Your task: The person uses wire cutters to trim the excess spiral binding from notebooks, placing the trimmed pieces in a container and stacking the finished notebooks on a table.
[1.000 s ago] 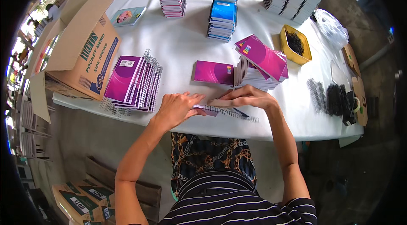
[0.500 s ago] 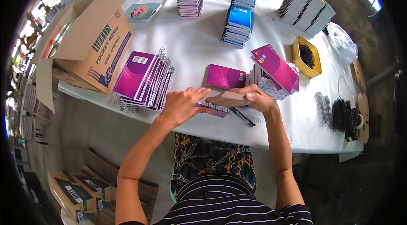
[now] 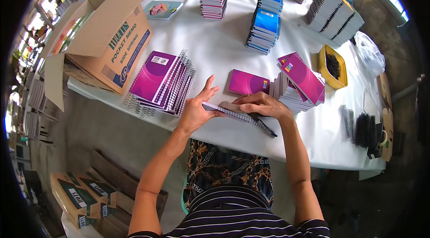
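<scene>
While the left hand (image 3: pixel 193 111) pinches one end of a spiral notebook (image 3: pixel 236 114), upper fingers (image 3: pixel 208 84) spread, it sits edge-on between both hands; could pivot, even slip, if right hand (image 3: pixel 263 105), fingers closed on tan block (image 3: pixel 230 106), presses unevenly.

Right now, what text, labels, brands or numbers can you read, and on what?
Wording not copied; locations only:
Open cardboard box: large green and dark lettering, legible.
Cartons at lower left: green-and-white labels, legible.
Purple notebook pile: white label, too small to read.
Blue notebooks: white labels, too small.
Purple notebook stack at right: coloured-block print, too small.
Notepad at the left hand: no text visible.
</scene>
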Motion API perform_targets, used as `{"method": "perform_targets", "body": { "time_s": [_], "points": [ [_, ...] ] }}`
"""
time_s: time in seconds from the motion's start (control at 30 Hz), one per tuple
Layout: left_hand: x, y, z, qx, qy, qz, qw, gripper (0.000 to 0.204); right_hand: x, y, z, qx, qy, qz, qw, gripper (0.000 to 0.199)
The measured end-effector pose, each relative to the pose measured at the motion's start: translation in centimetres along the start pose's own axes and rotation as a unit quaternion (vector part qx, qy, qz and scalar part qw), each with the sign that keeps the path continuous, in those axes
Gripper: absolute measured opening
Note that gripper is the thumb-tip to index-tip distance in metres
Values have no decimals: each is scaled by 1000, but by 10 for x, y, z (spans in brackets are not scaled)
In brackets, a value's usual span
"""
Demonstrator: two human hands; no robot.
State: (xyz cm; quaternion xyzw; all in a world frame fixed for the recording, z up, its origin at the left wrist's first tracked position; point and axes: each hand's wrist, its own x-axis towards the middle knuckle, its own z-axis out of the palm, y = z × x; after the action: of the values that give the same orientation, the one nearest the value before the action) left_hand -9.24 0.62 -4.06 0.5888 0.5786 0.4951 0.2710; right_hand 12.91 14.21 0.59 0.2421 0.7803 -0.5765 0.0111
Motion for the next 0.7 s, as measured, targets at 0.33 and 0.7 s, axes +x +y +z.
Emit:
{"method": "perform_targets", "body": {
  "time_s": [0.33, 0.7],
  "points": [
    [-2, -7, 6, -104, 2, -51, 993, 100, 2, 5, -6, 87, 44, -111, 989, 57],
    [-5, -10, 5, -72, 11, -64, 995, 99, 16, -14, -1, -31, 64, -40, 997, 53]
  ]
}}
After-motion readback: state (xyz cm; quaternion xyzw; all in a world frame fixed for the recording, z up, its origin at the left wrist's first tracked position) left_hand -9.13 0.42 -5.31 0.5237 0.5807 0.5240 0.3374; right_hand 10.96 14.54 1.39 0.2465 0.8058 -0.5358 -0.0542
